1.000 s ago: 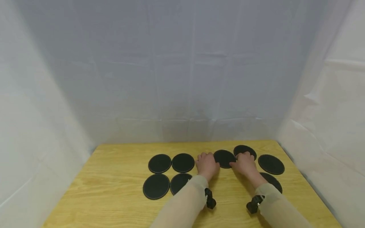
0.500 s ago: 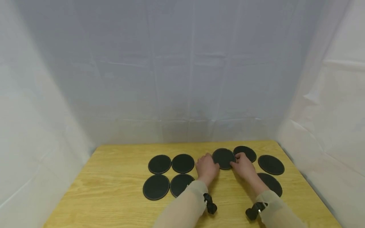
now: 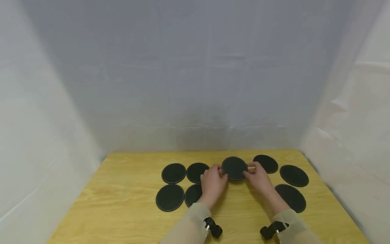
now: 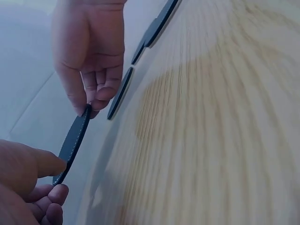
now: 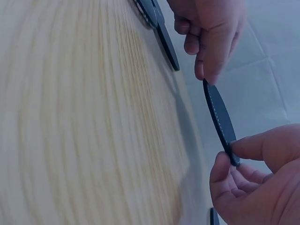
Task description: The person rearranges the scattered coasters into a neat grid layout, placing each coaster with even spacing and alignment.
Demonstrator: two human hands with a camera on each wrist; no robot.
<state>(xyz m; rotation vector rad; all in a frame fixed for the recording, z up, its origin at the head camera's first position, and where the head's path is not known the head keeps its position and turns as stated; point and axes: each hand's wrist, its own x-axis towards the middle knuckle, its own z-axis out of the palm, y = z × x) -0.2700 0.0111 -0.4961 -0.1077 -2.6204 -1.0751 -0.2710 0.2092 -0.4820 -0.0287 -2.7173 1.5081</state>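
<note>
A round black coaster (image 3: 234, 168) with pale edge stitching is held up off the table between my two hands. My left hand (image 3: 212, 184) pinches its left edge between thumb and fingers. At the opposite edge, my right hand (image 3: 259, 179) pinches it the same way. Seen edge-on in the left wrist view, the held coaster (image 4: 75, 140) is tilted above the wood, thumbs on one face and fingers behind. The right wrist view also shows a gap between this coaster (image 5: 219, 119) and the tabletop.
Several like coasters lie flat on the wooden table (image 3: 122, 203). One group, including a coaster (image 3: 170, 197), is left of my hands, partly covered by the left one. Others, such as a coaster (image 3: 294, 175), lie at the right. White sheeting (image 3: 195, 84) surrounds the table's back and sides.
The coaster between my hands has risen off the table and shifted a little left. My left hand has moved left, now covering part of the left group. The other coasters keep their places.
</note>
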